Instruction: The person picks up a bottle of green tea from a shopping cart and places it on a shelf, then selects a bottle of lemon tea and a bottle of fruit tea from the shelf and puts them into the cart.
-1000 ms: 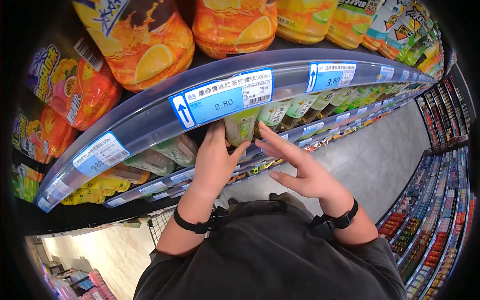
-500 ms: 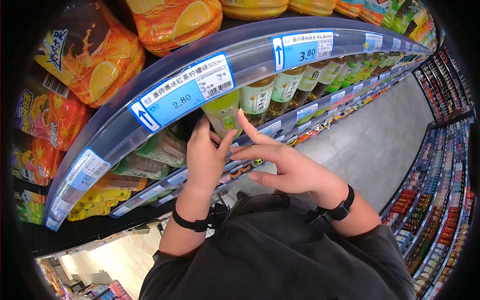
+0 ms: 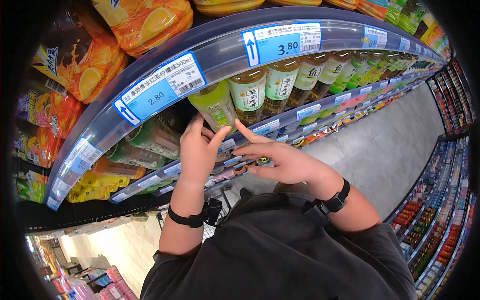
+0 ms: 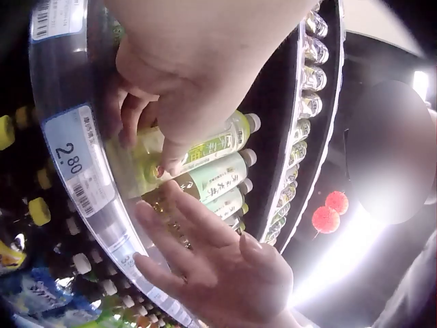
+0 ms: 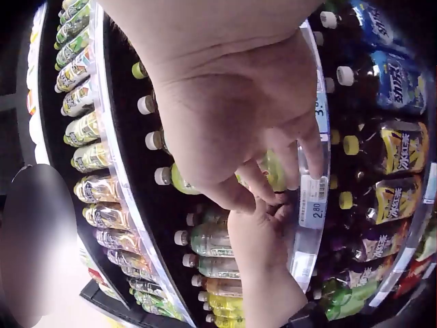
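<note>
In the head view, my left hand (image 3: 197, 152) grips the lower end of a green-labelled drink bottle (image 3: 214, 106), thumb on the near side and fingers round the other. The bottle stands tilted in that view, at the front of a shelf row just under the price rail. My right hand (image 3: 287, 161) is beside it with fingers extended, the index fingertip right at the bottle's lower edge. In the left wrist view the same bottle (image 4: 215, 147) shows its label and pale cap, next to a mint-labelled bottle (image 4: 222, 179).
A curved clear price rail (image 3: 220, 62) with blue tags runs over the row. Mint-labelled tea bottles (image 3: 248, 92) stand to the right, darker green-labelled bottles (image 3: 155, 137) to the left. Large orange drink bottles (image 3: 150, 22) fill the shelf above. Grey floor (image 3: 345, 160) lies right.
The head view has shifted right along the shelf, so the tags sit further left. The right hand has come in closer, its index finger now at the bottle; the left hand keeps its hold.
</note>
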Available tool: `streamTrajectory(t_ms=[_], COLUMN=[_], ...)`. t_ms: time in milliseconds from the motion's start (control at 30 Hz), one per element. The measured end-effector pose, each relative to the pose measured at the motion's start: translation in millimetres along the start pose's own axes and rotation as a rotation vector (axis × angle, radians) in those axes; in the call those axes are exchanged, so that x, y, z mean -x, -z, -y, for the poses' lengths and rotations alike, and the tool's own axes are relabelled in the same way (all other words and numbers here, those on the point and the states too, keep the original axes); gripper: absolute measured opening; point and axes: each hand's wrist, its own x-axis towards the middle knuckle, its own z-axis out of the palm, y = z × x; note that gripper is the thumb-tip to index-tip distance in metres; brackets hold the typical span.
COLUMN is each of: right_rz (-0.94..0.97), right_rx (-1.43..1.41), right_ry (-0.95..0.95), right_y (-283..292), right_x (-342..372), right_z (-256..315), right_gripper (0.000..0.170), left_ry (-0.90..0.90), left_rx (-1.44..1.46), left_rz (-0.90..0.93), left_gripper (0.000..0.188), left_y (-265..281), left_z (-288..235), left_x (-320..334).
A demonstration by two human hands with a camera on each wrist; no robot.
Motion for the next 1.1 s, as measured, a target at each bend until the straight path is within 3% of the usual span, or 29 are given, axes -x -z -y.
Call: streamTrajectory(t_ms=[167,267,367,533,600,800,1000,1100], right_rz=[0.079,0.089,0.153,0.171,0.208,0.365,0.522,0.589], right_rx=[0.143,0.218,0.120,-0.043,-0.024,-0.223,-0.243,-0.257], right_ry=[0.072,0.213,0.131,-0.023,-0.025,-0.179,-0.192,-0.185], right_y=[21.8,42.9,72.5,120.4,136.3,163.6,139.3,119.0], right_x=[14.4,30.9,54.9,95.6,110.2,132.5,114.7,106.1], right_z=[4.8,-3.2,1.2,-8.9,-15.1,-56.6,-72.3,-75.4], right_gripper=[0.054,0.047,0.052,0.052,0.050,0.043,0.035,0.032], left_ry=[0.057,0.099,0.030,0.079,0.075,0.176,0.311,0.383], left_rx=[-0.021,-0.080,0.199,0.205,0.065,0.076,-0.069,-0.188], left_rz=[-0.051,-0.099,-0.283,-0.427,-0.556,-0.745,-0.932,-1.045], left_gripper=[0.047,0.052,0.056,0.050,0.047,0.033,0.019,0.020], left_y=[-7.2,-13.9,-19.7,-34.1,-43.1,-63.4,-57.2,-45.4], left_z=[-9.9,-15.2,-12.4,-26.4,-38.5,-51.5,-84.4,-102.0], left_x=[4.8,11.3,16.9,28.2,42.6,126.6,233.6,287.9])
